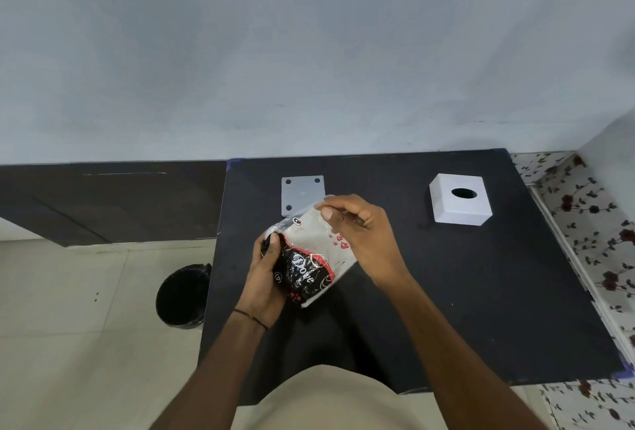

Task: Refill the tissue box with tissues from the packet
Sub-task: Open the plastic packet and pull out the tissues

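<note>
A plastic tissue packet, clear at the top and black with red trim and white lettering below, is held tilted above the middle of the black table. My left hand grips its lower left side. My right hand pinches the packet's upper edge between thumb and fingers. The white tissue box, with a dark oval opening on top, stands at the table's back right, apart from both hands. A flat grey plate with dark round spots at its corners lies behind the packet.
A black-lined bin stands on the tiled floor left of the table. A dark cabinet runs along the wall at the left. A floral-patterned surface borders the table's right edge.
</note>
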